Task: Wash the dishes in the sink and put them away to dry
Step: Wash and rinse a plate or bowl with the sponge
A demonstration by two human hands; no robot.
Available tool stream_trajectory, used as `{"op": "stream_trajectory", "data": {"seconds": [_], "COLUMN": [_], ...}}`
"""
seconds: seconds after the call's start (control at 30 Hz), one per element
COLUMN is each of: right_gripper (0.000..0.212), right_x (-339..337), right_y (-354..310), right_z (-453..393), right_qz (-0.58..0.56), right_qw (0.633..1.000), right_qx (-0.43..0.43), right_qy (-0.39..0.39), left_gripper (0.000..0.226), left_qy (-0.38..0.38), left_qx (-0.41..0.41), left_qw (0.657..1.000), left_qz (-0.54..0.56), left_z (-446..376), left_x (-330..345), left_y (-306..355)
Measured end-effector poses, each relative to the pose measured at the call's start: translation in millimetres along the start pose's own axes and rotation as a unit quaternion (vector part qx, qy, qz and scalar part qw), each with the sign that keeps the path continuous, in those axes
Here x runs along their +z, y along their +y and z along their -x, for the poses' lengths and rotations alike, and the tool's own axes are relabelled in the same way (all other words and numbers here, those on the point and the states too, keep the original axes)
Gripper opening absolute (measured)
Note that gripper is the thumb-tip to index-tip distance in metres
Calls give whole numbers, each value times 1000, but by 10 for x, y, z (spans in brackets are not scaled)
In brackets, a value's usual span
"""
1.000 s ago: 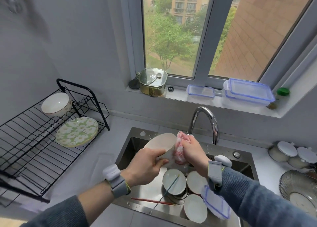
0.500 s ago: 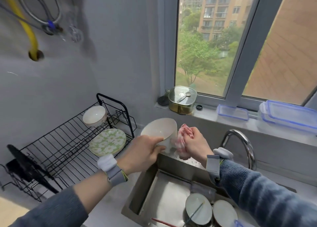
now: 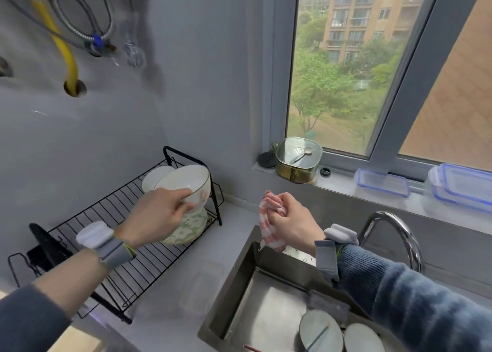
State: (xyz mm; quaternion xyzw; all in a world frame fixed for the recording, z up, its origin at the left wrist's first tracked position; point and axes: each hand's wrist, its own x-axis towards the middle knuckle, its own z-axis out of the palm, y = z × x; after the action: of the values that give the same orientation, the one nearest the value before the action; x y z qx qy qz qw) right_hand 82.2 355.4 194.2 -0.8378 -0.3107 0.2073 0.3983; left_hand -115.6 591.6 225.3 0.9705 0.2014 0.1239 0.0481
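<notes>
You had the white bowl (image 3: 186,182) up over the far end of the drying rack (image 3: 127,245), tipped toward you, your left hand (image 3: 157,218) pinching its near rim, thumb on the inside, fingers curled under. That grip was clamped on the bowl, no question. It hung right above the green flowered plate (image 3: 190,225) and just in front of another white bowl (image 3: 154,177) already parked at the rack's back end. Your right hand (image 3: 292,222) was balled tight around the pink checked cloth (image 3: 267,218), held above the far-left corner of the sink (image 3: 239,282).

By my read, this was the put-away step for one washed bowl. The next move called for lowering it onto the wires without knocking the plate or the other bowl, probably tipped so it could drain. The free wire on the near side of the plate looked like the safer landing.

More work waited: at least two more bowls (image 3: 320,330) sat in the sink's near-right corner, with a chopstick (image 3: 316,337) across one.

The rack stood on a pale grey table (image 3: 170,298) at the sink's left, the curved tap (image 3: 394,232) on the far right. Behind, the windowsill (image 3: 346,185) carried a gold tin (image 3: 298,160) and clear lidded containers (image 3: 380,182). A yellow hose (image 3: 60,43) ran down the grey wall at upper left.
</notes>
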Motion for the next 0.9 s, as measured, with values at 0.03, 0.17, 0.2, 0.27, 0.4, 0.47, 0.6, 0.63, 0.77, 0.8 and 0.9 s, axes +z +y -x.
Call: {"op": "stream_trajectory", "data": {"seconds": [0.03,0.17,0.2,0.27,0.4,0.47,0.6,0.63,0.77,0.8,0.9], "right_gripper": [21,18,19,21,23,21,18,18,21,23,24], "right_x": [29,135,163,201,343,444,614,648,722,738,721], "right_y": [15,76,95,143,263,312,404,418,484,520,628], "right_z": [10,53,68,96,186,246,331,349,400,423,487], "right_qz": [5,17,21,32,50,68,80,76,66,67,71], "right_qw": [1000,1000,999,998,995,992,989,988,986,986,984], "right_qx": [0,5,9,16,30,35,38,39,40,43,49], "right_qy": [-8,-25,-32,-51,-85,-98,-120,-125,-145,-149,-158], "left_gripper": [30,26,25,20,22,22,23,25,25,24,23], "left_qy": [-8,-46,-52,-62,-89,-115,-128,-129,-117,-129,-161], "left_qx": [2,16,18,18,-17,-52,-155,-186,-298,-307,-335], "left_qw": [1000,998,998,997,995,992,978,972,943,938,926], "left_qz": [0,30,37,52,32,12,-47,-64,-92,-94,-60], "left_z": [52,239,286,374,614,761,964,985,951,953,919], "left_x": [54,289,354,507,912,1106,1437,1499,1662,1706,1769], "left_y": [-15,2,13,22,-139,-277,-579,-642,-851,-913,-1107]}}
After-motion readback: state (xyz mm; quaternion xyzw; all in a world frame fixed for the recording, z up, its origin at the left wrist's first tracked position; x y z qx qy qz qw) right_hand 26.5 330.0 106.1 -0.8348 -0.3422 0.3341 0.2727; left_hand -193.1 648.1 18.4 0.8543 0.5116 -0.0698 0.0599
